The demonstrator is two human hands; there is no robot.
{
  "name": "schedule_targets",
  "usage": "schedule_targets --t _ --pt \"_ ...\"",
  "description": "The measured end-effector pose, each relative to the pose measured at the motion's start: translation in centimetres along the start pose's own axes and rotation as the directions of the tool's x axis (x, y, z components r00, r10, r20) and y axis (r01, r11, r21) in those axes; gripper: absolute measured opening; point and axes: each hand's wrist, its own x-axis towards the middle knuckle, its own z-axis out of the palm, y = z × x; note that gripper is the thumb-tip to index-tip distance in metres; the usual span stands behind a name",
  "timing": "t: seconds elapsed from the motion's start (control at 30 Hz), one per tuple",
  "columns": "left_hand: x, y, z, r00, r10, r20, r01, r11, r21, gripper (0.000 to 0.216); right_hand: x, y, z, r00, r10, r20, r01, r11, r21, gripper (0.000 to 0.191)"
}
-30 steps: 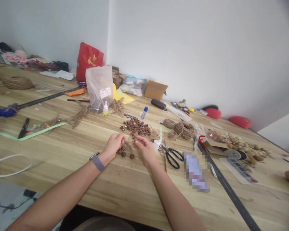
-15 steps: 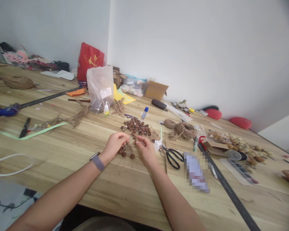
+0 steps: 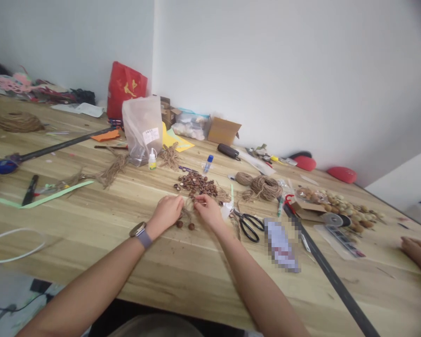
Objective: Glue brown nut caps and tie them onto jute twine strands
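My left hand, with a watch on the wrist, rests on the wooden table with its fingers curled onto a small bundle of jute twine. My right hand pinches the same twine from the other side. Two brown beads lie just under my hands. A pile of brown beads sits just beyond my fingers.
Black scissors lie right of my right hand, with a twine ball behind them. A plastic bag, a glue bottle, a red bag and a cardboard box stand further back. Another person's hand rests at the right edge.
My hands have come closer together over the twine, the left hand lower on the table. The view has shifted slightly, and the other person's hand shows further in at the right.
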Motion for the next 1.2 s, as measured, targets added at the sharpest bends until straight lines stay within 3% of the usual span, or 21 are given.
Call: schedule_targets --t 0.1,0.2,0.4,0.77,1.2 --pt "-0.1 0.1 -0.3 0.999 0.023 0.027 -0.025 0.998 0.052 0.032 0.7 -1.0 0.1 0.999 -0.035 0.004 0.035 0.993 -0.117 0.019" --pt "-0.1 0.2 -0.7 0.998 0.015 0.055 -0.026 0.978 0.205 0.033 1.7 -1.5 0.7 0.999 -0.039 0.024 0.043 0.978 -0.202 0.02" --pt "-0.4 0.4 -1.1 0.999 -0.019 0.037 0.007 0.953 0.302 0.036 2.8 -1.8 1.8 0.992 -0.087 0.087 0.108 0.956 -0.274 0.024" --pt "-0.4 0.7 -0.9 0.999 -0.026 0.036 0.012 0.945 0.326 0.038 1.5 -2.0 1.6 0.973 -0.148 0.177 0.21 0.883 -0.419 0.022" --pt "-0.6 0.8 -0.9 1.0 0.011 -0.009 -0.007 0.942 0.335 0.035 0.4 -2.6 1.7 0.974 -0.079 0.214 0.194 0.779 -0.596 0.022"
